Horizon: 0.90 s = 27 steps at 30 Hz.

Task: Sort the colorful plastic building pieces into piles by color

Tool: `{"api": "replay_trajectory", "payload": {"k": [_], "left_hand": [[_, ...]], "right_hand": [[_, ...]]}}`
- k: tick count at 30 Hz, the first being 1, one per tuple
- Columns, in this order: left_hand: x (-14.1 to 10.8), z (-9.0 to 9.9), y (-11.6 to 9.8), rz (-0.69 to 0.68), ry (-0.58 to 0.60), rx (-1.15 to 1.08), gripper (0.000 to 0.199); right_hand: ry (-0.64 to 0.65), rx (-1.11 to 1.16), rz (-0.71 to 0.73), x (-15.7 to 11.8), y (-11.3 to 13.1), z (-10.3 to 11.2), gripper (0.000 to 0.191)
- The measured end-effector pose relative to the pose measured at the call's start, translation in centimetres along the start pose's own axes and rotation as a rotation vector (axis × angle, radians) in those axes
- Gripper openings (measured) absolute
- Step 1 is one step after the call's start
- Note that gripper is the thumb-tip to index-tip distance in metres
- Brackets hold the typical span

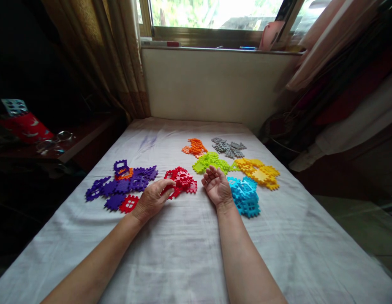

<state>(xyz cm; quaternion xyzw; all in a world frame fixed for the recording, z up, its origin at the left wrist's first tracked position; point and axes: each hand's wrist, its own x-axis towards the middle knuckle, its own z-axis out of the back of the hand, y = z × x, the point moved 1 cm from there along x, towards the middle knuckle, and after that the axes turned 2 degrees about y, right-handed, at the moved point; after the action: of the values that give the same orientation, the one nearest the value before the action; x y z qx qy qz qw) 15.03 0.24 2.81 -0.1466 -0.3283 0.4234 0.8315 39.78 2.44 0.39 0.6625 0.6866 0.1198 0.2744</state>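
pile of red pieces (183,179) near 12 o'clock; left hand (153,196) at pile's 8 o'clock, thumb and fingers curved, can't tell if gripping. right hand (218,189) palm up, loosely cupped, nothing seen inside. likely light, stiff plastic; pinch toothed edges.

Purple pieces (122,186) (flecked with one orange piece (129,173) and one red piece (129,203)) share the whitish, purple-streaked sheet (177,253) with red pieces (182,179), orange pieces (196,147), lime-green pieces (211,161), grey pieces (226,148), yellow pieces (259,174) and sky-blue pieces (246,195). The curtain (120,55) is mottled gold-brown; the container (31,128) is red, patterned with pale motifs.
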Motion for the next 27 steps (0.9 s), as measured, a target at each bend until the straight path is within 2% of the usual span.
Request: {"api": "replay_trajectory", "payload": {"k": [4, 7, 10, 13, 19, 23, 27], "left_hand": [[1.1, -1.2, 0.1, -0.052, -0.04, -0.011, 0.02], [1.0, -1.1, 0.4, -0.05, -0.079, 0.063, 0.024], [-0.3, 0.2, 1.1, 0.013, -0.105, 0.159, 0.026], [-2.5, 2.7, 2.1, 0.089, -0.081, 0.296, 0.028], [-7.2, 7.4, 5.0, 0.079, 0.145, 0.51, 0.048], [-8.5, 8.2, 6.0, 0.072, 0.251, 0.527, 0.047], [-7.5, 7.7, 5.4, 0.064, 0.226, 0.498, 0.041]], "right_hand": [[-0.008, 0.007, -0.005, -0.1, 0.0, -0.2, 0.011], [-0.013, 0.014, -0.004, -0.1, 0.0, -0.2, 0.011], [-0.012, 0.016, 0.0, 0.1, -0.1, 0.1, 0.011], [0.013, -0.007, 0.006, 0.2, -0.1, 0.2, 0.01], [-0.028, 0.01, -0.007, 0.0, -0.1, 0.0, 0.012], [-0.044, 0.009, -0.014, -0.1, 0.0, -0.3, 0.013], [-0.042, 0.02, -0.019, -0.2, 0.0, -0.5, 0.013]]}}
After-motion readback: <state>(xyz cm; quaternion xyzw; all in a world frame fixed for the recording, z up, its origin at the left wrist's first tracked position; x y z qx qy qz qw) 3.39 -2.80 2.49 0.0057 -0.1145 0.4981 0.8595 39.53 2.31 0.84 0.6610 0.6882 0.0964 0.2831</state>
